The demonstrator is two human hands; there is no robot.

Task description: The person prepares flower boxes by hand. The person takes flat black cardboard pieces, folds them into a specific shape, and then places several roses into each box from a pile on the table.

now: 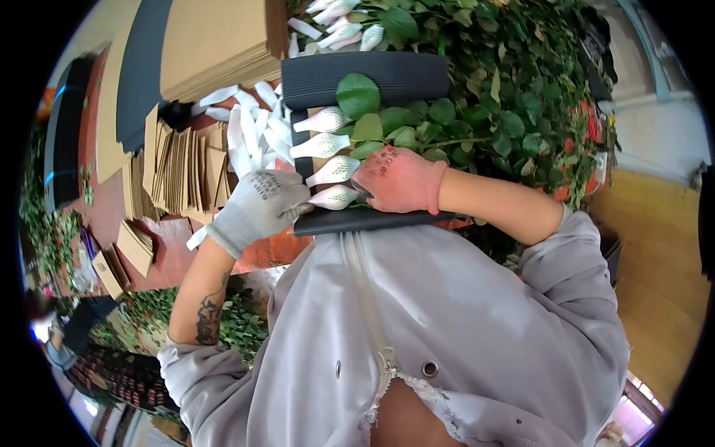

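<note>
Four flower buds wrapped in white foam net sleeves lie in a column on a strip of brown card, their leafy stems pointing right. The lowest sleeved bud (333,197) is between my hands. My left hand (262,206), in a grey glove, is closed with its fingertips at the sleeve's narrow left end. My right hand (401,181), in a red glove, is curled at the bud's stem end; its fingers partly hide the stem. Black corrugated sheet (365,78) lies above the row, and a black edge (350,222) runs below it against my jacket.
Loose white foam sleeves (253,134) are heaped left of the buds. Brown card pieces (182,167) stand stacked beyond them, with large cardboard sheets (216,45) behind. Leafy stems (506,97) pile up at the right. More sleeved buds (342,30) lie at the top.
</note>
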